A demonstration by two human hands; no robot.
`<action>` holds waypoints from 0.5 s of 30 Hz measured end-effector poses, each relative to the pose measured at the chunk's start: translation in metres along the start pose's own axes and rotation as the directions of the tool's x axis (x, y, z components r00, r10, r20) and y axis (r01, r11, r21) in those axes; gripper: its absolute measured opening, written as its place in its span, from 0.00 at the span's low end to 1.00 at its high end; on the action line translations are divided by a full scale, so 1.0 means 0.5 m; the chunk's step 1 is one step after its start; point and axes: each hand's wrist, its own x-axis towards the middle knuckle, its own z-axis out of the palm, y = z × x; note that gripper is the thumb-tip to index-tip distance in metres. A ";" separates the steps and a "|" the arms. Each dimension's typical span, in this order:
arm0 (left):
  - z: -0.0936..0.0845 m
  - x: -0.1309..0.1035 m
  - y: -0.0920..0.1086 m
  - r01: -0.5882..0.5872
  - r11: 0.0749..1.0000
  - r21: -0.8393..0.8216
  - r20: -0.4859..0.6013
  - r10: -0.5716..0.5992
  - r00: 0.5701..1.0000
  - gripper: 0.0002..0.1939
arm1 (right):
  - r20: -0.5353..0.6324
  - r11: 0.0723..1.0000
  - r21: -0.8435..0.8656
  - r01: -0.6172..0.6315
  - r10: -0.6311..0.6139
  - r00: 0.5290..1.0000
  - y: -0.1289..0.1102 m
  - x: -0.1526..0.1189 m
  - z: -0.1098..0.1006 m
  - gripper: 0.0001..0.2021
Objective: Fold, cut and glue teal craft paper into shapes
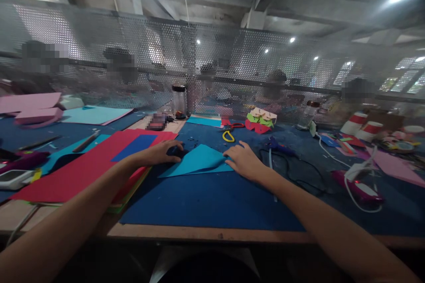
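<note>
A folded sheet of turquoise paper (202, 159) lies on the dark blue mat in front of me, its upper layer raised in a peak. At its right edge rests my right hand (244, 160), fingers spread and fingertips touching the paper. My left hand (159, 153) is just left of the sheet, its fingers curved and apart from the thumb. A dark patch shows in that gap; I cannot tell whether it is an object or the mat. Yellow-and-red handled scissors (228, 136) lie beyond the sheet.
Red paper sheets (83, 163) with a blue piece (134, 148) are stacked at left. A glue gun (282, 147) with a dark cord lies right of my hand. Cut paper shapes (260, 120) and a jar (179, 101) stand near the mesh partition (226, 62). People sit behind it.
</note>
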 end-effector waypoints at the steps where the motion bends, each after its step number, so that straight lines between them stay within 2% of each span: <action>1: 0.000 0.000 0.000 0.004 1.000 -0.005 -0.002 -0.004 1.000 0.30 | -0.002 1.000 0.001 0.001 -0.001 1.000 0.001 0.000 0.001 0.11; 15: -0.001 0.001 0.008 0.025 0.998 -0.055 -0.101 -0.030 0.994 0.28 | 0.011 1.000 0.026 0.000 0.000 1.000 0.003 0.000 0.002 0.10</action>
